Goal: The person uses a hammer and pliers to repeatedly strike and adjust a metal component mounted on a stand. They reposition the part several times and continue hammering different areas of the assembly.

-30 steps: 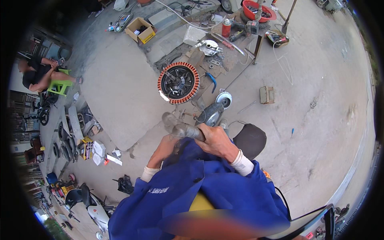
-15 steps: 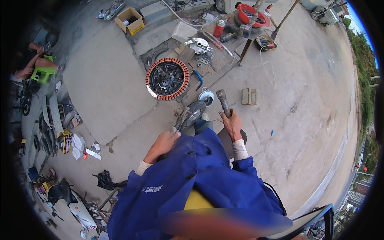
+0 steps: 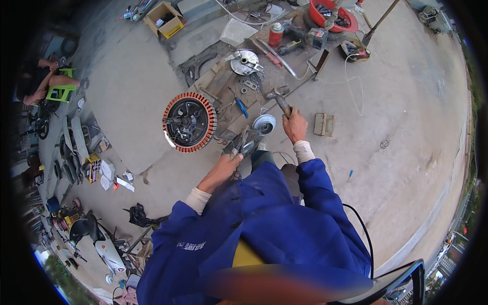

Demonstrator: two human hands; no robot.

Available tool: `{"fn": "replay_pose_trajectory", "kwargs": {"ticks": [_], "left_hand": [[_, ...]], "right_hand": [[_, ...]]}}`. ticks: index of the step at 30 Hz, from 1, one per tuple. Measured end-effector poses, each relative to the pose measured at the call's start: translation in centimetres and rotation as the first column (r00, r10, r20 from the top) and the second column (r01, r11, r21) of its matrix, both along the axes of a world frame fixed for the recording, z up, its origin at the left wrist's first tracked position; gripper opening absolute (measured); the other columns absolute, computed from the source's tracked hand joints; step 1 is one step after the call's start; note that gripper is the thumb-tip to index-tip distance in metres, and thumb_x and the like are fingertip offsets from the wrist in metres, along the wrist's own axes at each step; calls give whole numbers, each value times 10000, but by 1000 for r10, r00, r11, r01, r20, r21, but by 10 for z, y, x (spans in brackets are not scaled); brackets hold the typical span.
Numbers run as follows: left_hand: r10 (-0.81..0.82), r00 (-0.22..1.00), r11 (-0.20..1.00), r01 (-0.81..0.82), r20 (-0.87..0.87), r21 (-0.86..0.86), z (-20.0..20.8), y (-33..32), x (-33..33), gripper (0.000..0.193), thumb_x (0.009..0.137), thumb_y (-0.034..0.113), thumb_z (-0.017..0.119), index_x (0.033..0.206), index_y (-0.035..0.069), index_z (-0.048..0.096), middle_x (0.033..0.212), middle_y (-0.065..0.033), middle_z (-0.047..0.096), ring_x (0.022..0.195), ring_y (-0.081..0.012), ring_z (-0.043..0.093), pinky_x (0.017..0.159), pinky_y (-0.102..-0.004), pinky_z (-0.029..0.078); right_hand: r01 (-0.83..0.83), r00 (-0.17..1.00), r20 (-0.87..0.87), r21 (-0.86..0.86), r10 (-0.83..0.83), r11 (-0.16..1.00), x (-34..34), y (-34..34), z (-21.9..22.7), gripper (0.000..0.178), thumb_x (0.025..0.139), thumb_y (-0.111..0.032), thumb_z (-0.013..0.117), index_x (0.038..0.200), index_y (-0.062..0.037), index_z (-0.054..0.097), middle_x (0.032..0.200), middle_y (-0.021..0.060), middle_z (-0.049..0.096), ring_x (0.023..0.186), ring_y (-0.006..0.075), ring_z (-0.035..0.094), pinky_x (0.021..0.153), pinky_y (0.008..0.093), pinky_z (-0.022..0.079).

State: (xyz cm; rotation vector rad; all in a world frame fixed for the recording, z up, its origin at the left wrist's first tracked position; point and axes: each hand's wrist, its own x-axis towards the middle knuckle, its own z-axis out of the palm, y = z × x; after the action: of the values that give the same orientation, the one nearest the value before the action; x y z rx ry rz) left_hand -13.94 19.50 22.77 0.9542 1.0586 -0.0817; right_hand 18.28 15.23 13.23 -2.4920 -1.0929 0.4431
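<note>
My right hand (image 3: pixel 295 125) is wrapped around the handle of a hammer (image 3: pixel 278 95), its head pointing away from me over the ground. My left hand (image 3: pixel 227 165) is closed on a grey metal tool (image 3: pixel 237 151) whose kind I cannot make out. Just beyond that hand is a round silver-grey disc-shaped part (image 3: pixel 264 125), near my foot. Left of it sits a motor stator (image 3: pixel 187 122) with orange coils round its rim and a shaft sticking out. A blue-handled tool (image 3: pixel 241 108) lies between the stator and the hammer.
Farther off are a silver hub cover (image 3: pixel 246 62), a red spray can (image 3: pixel 276 34), a cordless power tool (image 3: pixel 300 43) and a red basin (image 3: pixel 333 16) of tools. A small metal block (image 3: pixel 324 124) is at right. At far left a person sits on a green stool (image 3: pixel 60 92); a parked scooter (image 3: pixel 105 249) stands below.
My right hand has raised the hammer outward, away from my body, and its head has swung toward the left. My left hand has shifted slightly right. The whole view has shifted too.
</note>
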Motion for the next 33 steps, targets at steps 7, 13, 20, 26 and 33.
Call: {"fn": "replay_pose_trajectory", "kwargs": {"ticks": [7,13,20,26,33], "left_hand": [[138,989,990,-136,-53,27,-28,14,48,340,1097,337,555,1102,0,602,792,-58,609,606,-160,583,544,-328,507],[330,942,943,-326,-57,57,-46,29,93,351,1091,354,565,1103,5,601,783,-67,613,611,-182,612,555,-342,534],[646,763,763,-646,-30,5,-96,56,140,352,1063,389,603,972,51,564,742,-70,608,579,-208,637,526,-367,544],[727,687,685,-725,-8,74,-155,88,169,432,1047,406,618,950,-13,580,730,-126,645,543,-239,659,504,-386,533],[776,581,628,-674,-247,388,-234,107,203,455,960,367,739,1086,-43,589,859,-143,670,657,-266,671,583,-415,523]], "right_hand": [[-51,996,-69,64,55,997,34,38,-39,482,904,-259,746,1326,-87,591,1257,205,663,1075,439,677,891,541,544],[-109,968,-211,127,134,986,47,35,-56,530,885,-214,768,1353,-65,568,1289,229,632,1113,469,639,925,530,533],[-39,959,-264,238,103,971,56,5,-42,646,901,-216,785,1434,22,508,1276,247,617,1108,420,632,960,488,514],[133,912,-408,178,-50,975,53,-86,-36,589,929,-223,768,1404,39,538,1159,206,666,1051,356,651,945,448,513],[252,847,-470,-57,-249,966,49,-208,-59,535,917,-235,766,1343,39,595,1064,173,725,951,289,693,882,406,549]]}}
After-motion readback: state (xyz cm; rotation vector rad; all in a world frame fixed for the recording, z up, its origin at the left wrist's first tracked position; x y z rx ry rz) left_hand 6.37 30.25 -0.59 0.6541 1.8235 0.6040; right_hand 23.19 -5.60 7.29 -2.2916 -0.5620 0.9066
